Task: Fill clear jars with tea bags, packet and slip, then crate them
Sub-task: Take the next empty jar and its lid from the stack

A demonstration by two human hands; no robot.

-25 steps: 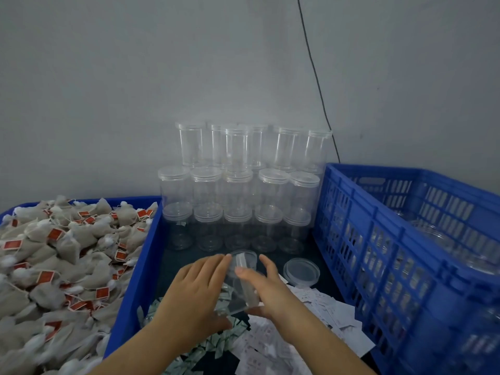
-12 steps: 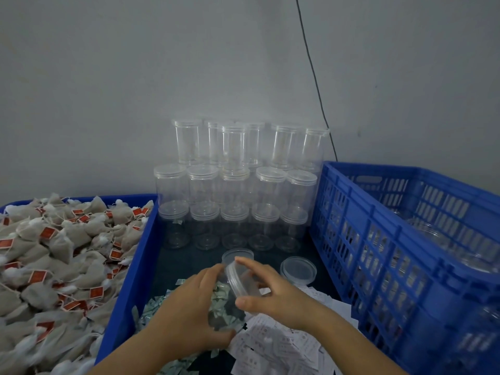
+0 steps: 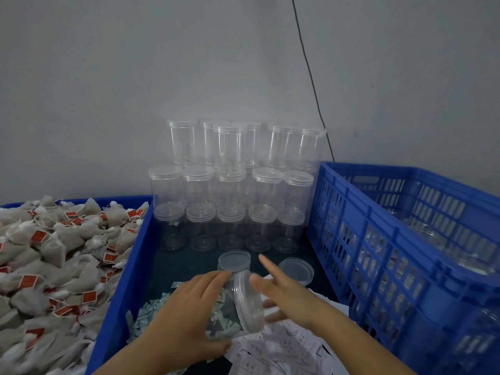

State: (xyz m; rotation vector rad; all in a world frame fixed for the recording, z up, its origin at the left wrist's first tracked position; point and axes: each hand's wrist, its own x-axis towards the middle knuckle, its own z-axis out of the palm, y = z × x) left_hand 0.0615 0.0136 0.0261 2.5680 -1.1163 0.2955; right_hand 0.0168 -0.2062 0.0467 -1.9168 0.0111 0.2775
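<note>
Starting from the heaped tea bags at left, a clear jar is seen gripped on its side by the left hand, long axis running left-right, while its lid is pinched by the right hand beside the blue crate.
</note>
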